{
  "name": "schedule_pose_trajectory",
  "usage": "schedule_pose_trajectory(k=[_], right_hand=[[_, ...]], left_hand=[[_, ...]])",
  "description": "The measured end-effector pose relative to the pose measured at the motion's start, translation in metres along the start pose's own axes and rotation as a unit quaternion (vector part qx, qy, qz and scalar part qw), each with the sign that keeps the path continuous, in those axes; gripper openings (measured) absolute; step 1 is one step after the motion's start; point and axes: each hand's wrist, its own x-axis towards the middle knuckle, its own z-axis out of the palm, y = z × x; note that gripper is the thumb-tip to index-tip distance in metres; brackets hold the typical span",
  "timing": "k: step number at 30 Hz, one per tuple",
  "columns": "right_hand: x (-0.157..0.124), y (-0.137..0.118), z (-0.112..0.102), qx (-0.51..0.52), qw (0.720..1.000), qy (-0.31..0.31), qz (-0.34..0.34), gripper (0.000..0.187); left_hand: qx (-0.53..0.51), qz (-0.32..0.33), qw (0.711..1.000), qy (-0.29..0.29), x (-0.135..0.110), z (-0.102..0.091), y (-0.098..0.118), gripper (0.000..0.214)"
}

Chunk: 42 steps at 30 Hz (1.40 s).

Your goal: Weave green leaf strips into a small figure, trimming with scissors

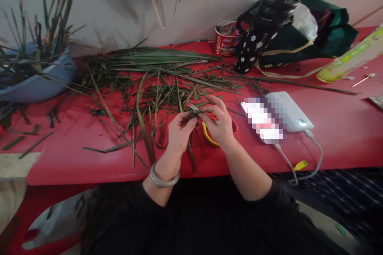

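Note:
Between the fingertips of both hands is a small dark green knot of folded leaf strip (194, 113). My left hand (180, 129) pinches it from the left, thumb against forefinger. My right hand (219, 121) pinches its right side, with the other fingers raised and bent. Scissors with red and yellow handles (209, 137) are beneath my right hand, partly covered by it; their pale blades show just behind the knot. Long green leaf strips (143, 127) and cut scraps (164, 95) are strewn around and beyond my hands on the red tabletop (335, 135).
At left stands a blue basin (44, 85) of dry stalks. A red noodle cup (226, 42), a black flowered tumbler (254, 44) and a dark green bag (332, 44) line the back. A phone (263, 123) and a white power bank (290, 111), cabled together, lie right.

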Motion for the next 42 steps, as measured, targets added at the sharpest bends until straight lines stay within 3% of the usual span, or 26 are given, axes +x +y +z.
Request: schedule_pose_trajectory(k=[7, 12, 18, 22, 31, 35, 42], right_hand=[[-0.0007, -0.0017, -0.0005, -0.011, 1.000, -0.014, -0.011, 0.006], [-0.0003, -0.0023, -0.0002, -0.013, 0.999, -0.025, -0.024, 0.017], [-0.0001, -0.0009, 0.0004, -0.020, 0.999, -0.024, -0.039, 0.011], [0.0001, -0.0016, -0.0011, -0.017, 1.000, -0.003, -0.025, 0.010], [0.0001, -0.0027, -0.0026, -0.002, 1.000, 0.002, -0.015, 0.010], [0.0006, -0.0045, -0.0038, 0.003, 1.000, -0.010, -0.022, 0.009], [0.0015, -0.0067, -0.0041, 0.011, 0.999, -0.021, -0.028, 0.008]], left_hand=[[0.036, 0.023, 0.999, 0.004, -0.0006, -0.0003, -0.0001, 0.016], [0.051, 0.020, 0.998, -0.008, -0.0006, -0.0022, -0.0018, 0.017], [0.054, 0.036, 0.998, -0.018, -0.0012, -0.0019, -0.0007, 0.019], [-0.033, -0.006, 0.999, -0.035, -0.0013, 0.0009, 0.0008, 0.028], [-0.135, -0.128, 0.979, -0.083, 0.0003, -0.0015, 0.0007, 0.021], [-0.151, -0.140, 0.974, -0.097, -0.0005, -0.0005, 0.0051, 0.021], [-0.146, -0.110, 0.981, -0.071, -0.0002, 0.0003, 0.0051, 0.019]])
